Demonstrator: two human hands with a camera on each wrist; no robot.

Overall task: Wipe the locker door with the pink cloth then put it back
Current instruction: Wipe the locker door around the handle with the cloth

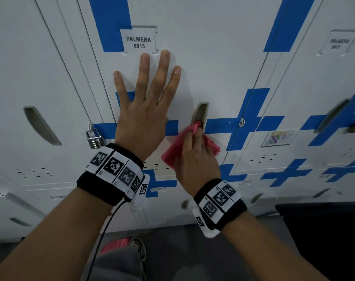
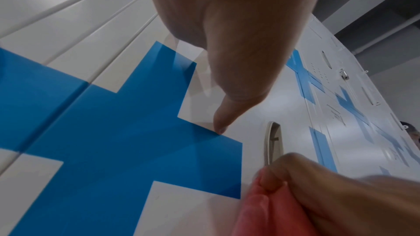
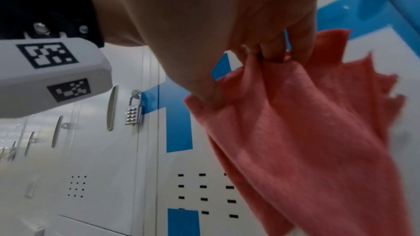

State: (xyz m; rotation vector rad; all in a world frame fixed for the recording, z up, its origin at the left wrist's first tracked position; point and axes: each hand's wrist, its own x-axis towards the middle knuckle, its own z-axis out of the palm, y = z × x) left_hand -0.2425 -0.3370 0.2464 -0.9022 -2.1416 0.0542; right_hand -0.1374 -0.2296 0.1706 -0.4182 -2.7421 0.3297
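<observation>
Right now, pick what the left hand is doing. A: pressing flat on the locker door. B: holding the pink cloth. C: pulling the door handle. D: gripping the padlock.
A: the left hand lies with fingers spread flat on the locker door, while the right hand holds the pink cloth at the handle recess.

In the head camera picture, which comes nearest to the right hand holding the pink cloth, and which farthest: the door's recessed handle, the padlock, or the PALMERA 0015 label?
Measured from the right hand, which grips the pink cloth:
1. Recessed handle: just above the fingers, with the cloth pushed into its lower end.
2. Padlock: off to the left, past the left hand's wrist.
3. PALMERA 0015 label: high up and to the left, above the left hand's fingertips.
</observation>
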